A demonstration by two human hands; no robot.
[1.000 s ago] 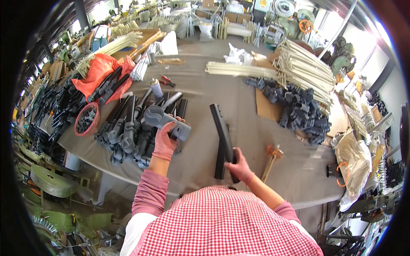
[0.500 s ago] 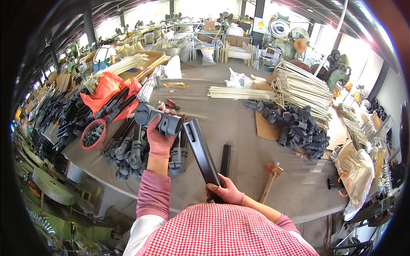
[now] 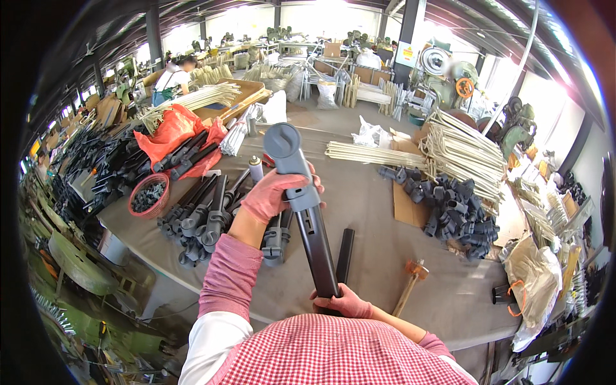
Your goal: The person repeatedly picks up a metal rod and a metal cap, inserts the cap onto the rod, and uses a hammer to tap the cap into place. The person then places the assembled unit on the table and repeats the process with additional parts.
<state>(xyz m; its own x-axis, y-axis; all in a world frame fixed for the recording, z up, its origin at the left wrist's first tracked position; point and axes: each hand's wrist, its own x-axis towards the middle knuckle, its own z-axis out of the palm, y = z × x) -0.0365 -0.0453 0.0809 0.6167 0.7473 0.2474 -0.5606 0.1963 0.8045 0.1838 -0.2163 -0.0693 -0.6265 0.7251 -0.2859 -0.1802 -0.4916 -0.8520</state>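
At the left of the table [image 3: 475,282], a red basket [image 3: 151,212] held small grey parts, with a red bag [image 3: 168,135] behind it. To the basket's right lay a heap of tubes with grey ends [image 3: 213,226], and a can [image 3: 256,169] stood behind them. The left hand [image 3: 273,194] was curled around a grey fitting [image 3: 283,144], raised above the table with its round end pointing away from the person. A black tube [image 3: 316,247] met the fitting's near end; how far it went in was hard to tell. The right hand [image 3: 345,303] gripped the tube's lower end, near the apron [image 3: 333,353]. A second tube [image 3: 345,253] lay just beyond that hand, then a mallet [image 3: 408,289]. Farther right sat a pile of grey fittings [image 3: 455,208], partly on cardboard [image 3: 405,206].
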